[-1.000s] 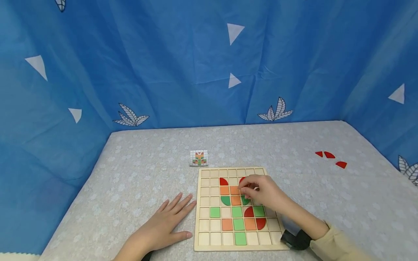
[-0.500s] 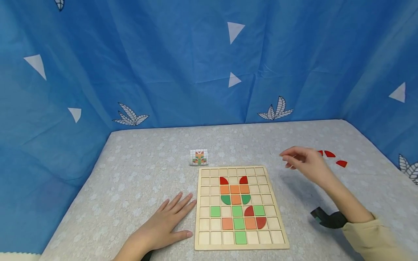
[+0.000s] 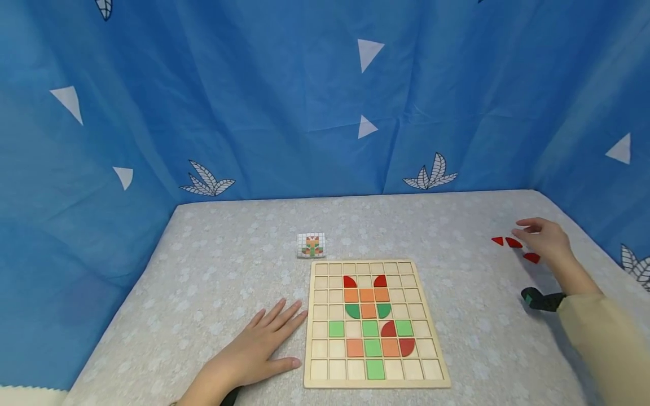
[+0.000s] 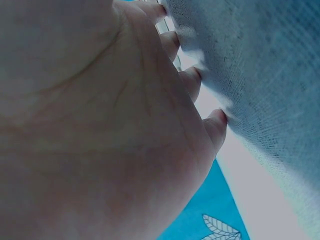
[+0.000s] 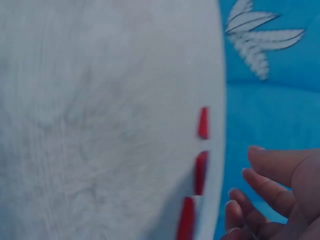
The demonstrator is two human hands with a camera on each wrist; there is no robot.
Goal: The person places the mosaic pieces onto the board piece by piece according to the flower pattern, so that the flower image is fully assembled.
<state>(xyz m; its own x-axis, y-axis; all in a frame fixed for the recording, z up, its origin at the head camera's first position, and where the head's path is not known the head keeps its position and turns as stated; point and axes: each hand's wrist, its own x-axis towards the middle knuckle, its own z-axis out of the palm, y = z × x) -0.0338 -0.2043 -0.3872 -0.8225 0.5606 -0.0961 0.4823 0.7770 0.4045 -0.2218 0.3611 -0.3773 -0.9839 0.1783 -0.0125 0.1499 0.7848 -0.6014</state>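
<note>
My left hand (image 3: 252, 353) rests flat on the table, fingers spread, their tips close to the left edge of a wooden grid board (image 3: 319, 369). Orange, light green, dark green and red pieces sit in the board's squares. Over at the far right, my right hand (image 3: 547, 241) hovers above the table with its fingers loosely bent and nothing between them. Close by lie a small red triangle (image 3: 497, 241) and two red quarter-circle pieces, one farther back (image 3: 513, 243) and one nearer (image 3: 531, 257). In the right wrist view, the thumb (image 5: 274, 164) is apart from the other fingers.
A small pattern card (image 3: 311, 246) with a coloured design lies behind the board's left corner. Blue curtain (image 3: 299, 101) with white prints closes off the back and sides of the cloth-covered table (image 3: 238, 237). A black wrist strap mount (image 3: 542, 300) hangs under the right forearm.
My right hand has left the board and moved right to the red pieces. An orange square and a red quarter-circle that it covered now show fully. The left hand stays put.
</note>
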